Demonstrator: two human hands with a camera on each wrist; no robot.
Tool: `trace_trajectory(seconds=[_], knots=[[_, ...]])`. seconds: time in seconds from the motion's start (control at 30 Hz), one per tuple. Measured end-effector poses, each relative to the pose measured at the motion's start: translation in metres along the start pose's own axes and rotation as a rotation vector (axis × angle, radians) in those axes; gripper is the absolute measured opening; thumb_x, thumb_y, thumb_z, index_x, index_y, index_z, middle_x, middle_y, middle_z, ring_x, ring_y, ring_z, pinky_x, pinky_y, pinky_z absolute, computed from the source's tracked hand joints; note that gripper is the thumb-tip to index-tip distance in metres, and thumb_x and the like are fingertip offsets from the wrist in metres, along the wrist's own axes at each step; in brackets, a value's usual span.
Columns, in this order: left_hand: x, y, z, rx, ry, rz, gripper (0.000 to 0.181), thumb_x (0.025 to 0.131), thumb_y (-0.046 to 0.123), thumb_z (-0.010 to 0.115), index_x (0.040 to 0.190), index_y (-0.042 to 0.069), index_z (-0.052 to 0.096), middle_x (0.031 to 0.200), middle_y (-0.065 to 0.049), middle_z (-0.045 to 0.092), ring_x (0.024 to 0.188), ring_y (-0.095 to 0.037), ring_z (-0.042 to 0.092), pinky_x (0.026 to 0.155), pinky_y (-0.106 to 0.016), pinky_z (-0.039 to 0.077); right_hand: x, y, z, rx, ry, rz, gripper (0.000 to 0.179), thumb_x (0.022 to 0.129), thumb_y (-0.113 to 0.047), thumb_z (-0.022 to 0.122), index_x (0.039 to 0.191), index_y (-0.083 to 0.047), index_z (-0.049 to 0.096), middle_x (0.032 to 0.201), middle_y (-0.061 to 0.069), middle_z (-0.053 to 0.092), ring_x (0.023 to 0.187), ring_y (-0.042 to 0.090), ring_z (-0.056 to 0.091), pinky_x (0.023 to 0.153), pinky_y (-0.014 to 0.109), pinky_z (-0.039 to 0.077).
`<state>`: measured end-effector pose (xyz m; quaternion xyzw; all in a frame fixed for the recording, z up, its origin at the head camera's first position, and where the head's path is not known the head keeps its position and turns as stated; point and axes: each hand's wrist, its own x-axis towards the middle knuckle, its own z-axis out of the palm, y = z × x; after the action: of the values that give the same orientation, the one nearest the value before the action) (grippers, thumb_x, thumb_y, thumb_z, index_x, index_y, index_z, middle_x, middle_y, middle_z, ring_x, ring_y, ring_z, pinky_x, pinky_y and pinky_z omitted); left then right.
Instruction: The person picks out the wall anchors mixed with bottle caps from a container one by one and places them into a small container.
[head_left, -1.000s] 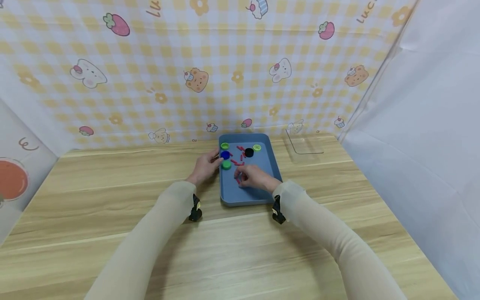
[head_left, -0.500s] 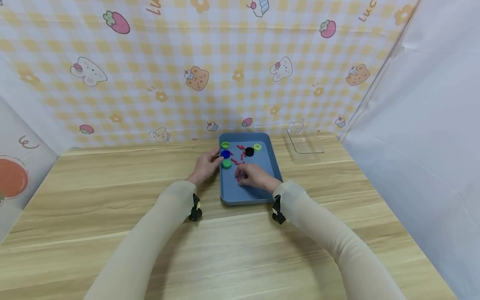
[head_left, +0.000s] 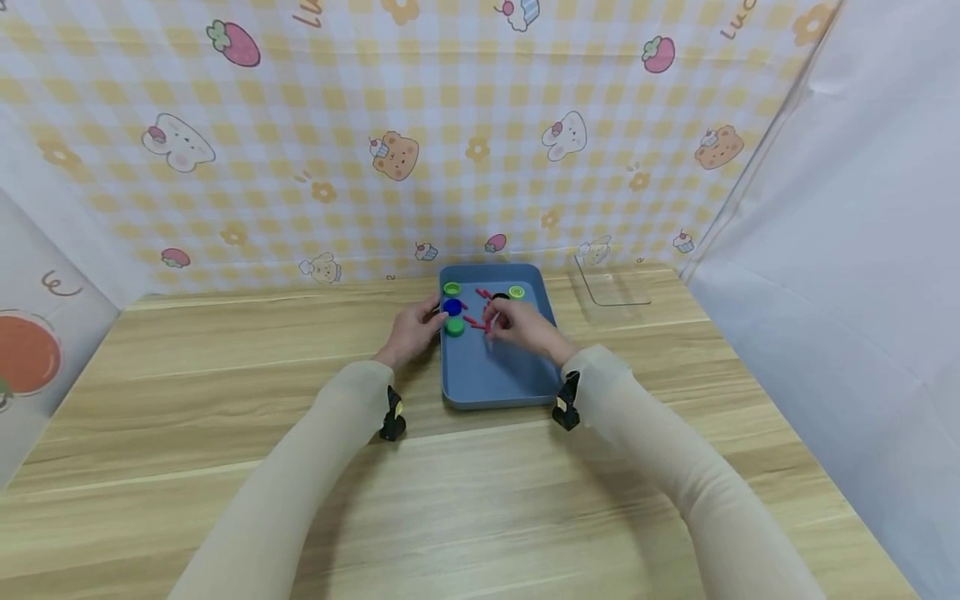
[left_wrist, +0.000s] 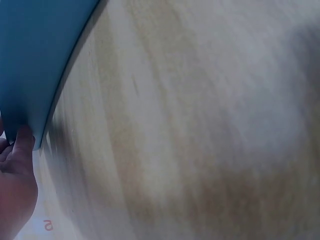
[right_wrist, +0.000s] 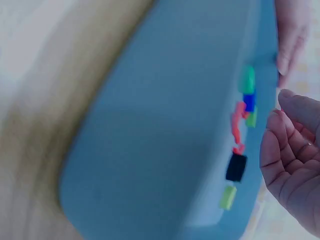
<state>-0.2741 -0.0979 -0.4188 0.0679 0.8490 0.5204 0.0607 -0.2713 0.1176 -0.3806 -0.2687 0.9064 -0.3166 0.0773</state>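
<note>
A blue-grey tray lies on the wooden table, and my left hand holds its left rim. In the left wrist view that hand's fingers touch the tray's outer wall. My right hand is over the tray, pinching a small red stick that its fingertips mostly hide. Several more red sticks lie scattered in the tray. Along its left side stand a light green cap, a blue cap and a green cap. A black cap is partly behind my right hand.
A yellow-green disc lies near the tray's far right corner. To the right of the tray is a clear plastic box. A patterned cloth hangs behind the table, and a white sheet borders the right side.
My right hand has lifted a red stick from the tray floor and moved away from me and slightly right, partly covering the black cap. My left hand has stayed at the tray rim.
</note>
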Motion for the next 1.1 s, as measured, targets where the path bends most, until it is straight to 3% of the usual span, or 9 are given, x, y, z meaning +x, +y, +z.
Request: trace_trajectory(seconds=[0.2,0.4,0.67,0.9,1.1], knots=[[0.001,-0.003,0.0,-0.005,-0.003,0.01,0.051,0.099,0.017,0.048,0.146,0.005,0.031,0.151,-0.009,0.032,0.138,-0.023,0.032,0.111,-0.036,0.033,-0.004,0.006,-0.021,0.054,0.127,0.004,0.021,0.087,-0.002,0.064,0.106,0.006,0.06,0.083,0.015,0.063,0.071,0.021,0.058,0.064,0.028,0.048],[0.0,-0.003,0.001,-0.008,0.006,0.007,0.051,0.099,0.018,0.049,0.145,0.005,0.032,0.15,-0.009,0.033,0.138,-0.022,0.032,0.112,-0.035,0.032,-0.009,0.028,-0.041,0.132,0.309,0.035,0.019,0.087,0.002,0.062,0.104,0.008,0.058,0.078,0.015,0.06,0.065,0.013,0.051,0.058,0.018,0.041],[-0.002,-0.001,0.0,-0.008,0.004,0.021,0.051,0.099,0.017,0.048,0.145,0.003,0.031,0.15,-0.011,0.032,0.138,-0.024,0.032,0.111,-0.036,0.033,-0.024,0.064,-0.07,0.052,0.555,0.188,0.021,0.086,-0.002,0.064,0.104,0.008,0.059,0.079,0.014,0.059,0.064,0.005,0.047,0.058,0.015,0.038],[-0.001,-0.001,0.001,-0.014,0.012,0.033,0.05,0.099,0.016,0.048,0.144,0.002,0.033,0.149,-0.012,0.034,0.137,-0.025,0.034,0.111,-0.037,0.034,-0.036,0.089,-0.078,-0.018,0.598,0.32,0.023,0.09,-0.007,0.061,0.108,0.006,0.059,0.088,0.016,0.057,0.078,0.025,0.055,0.067,0.029,0.042],[0.0,-0.004,0.001,-0.006,0.018,0.023,0.05,0.099,0.017,0.048,0.145,0.004,0.033,0.149,-0.01,0.035,0.137,-0.024,0.035,0.111,-0.036,0.034,-0.039,0.101,-0.078,-0.031,0.588,0.373,0.023,0.089,-0.007,0.062,0.107,0.007,0.059,0.089,0.016,0.056,0.082,0.028,0.053,0.069,0.032,0.042]])
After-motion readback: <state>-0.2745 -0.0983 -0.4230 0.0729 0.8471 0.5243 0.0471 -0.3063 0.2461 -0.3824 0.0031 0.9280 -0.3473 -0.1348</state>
